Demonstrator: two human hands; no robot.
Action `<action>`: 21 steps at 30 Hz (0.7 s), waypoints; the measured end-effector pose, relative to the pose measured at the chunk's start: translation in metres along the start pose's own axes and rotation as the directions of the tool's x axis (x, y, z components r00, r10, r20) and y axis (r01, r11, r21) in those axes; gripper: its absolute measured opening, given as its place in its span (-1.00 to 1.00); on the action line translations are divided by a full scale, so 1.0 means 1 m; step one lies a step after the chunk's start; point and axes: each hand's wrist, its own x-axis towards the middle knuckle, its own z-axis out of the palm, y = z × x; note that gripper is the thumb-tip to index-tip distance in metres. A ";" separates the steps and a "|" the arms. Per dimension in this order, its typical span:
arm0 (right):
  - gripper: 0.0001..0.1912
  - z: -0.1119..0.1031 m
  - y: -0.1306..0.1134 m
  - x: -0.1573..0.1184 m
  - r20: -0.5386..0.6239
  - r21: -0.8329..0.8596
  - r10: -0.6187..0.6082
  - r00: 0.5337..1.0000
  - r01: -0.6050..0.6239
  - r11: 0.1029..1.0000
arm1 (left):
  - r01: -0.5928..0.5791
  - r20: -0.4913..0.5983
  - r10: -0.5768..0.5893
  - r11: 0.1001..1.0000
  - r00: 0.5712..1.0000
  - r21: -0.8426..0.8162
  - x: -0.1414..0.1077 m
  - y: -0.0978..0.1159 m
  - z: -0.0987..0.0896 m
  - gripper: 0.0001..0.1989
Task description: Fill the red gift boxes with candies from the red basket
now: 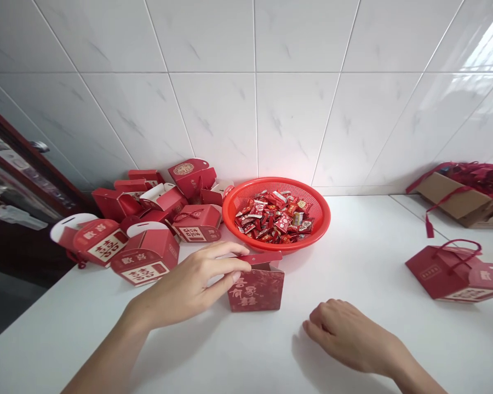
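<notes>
A red paper candy box (256,290) with pale lettering stands upright on the white table in front of me, its top flap raised. My left hand (193,282) has it by the upper left edge, thumb on the front and fingers over the top. Just to the right of the box, low over the tabletop, my right hand (347,334) is curled closed; its palm faces down and hides whatever it may hold. Behind the box sits a red plastic basket (321,224), with many small red-wrapped candies (273,215) inside.
Several red gift boxes (166,200) are piled at the back left. On the right lies a closed box with a cord handle (447,271), below a cardboard box (449,197) of dark red ribbons (482,180). A tiled wall (213,115) bounds the table (365,246) behind.
</notes>
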 end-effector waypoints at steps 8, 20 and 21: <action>-0.77 -0.041 -0.007 0.010 -0.216 0.126 -0.256 0.942 0.287 0.950 | -0.037 0.004 0.038 0.990 0.999 -0.137 0.001 -0.006 0.006 -0.63; -0.44 -0.082 -0.056 0.068 -0.135 -0.231 -0.065 0.989 0.033 0.972 | -0.079 -0.077 0.069 0.987 0.995 -0.140 0.009 -0.007 0.015 -0.57; -0.44 -0.085 -0.060 0.068 -0.112 -0.218 -0.044 0.993 0.018 0.976 | -0.079 -0.079 0.069 0.987 0.994 -0.138 0.009 -0.007 0.015 -0.57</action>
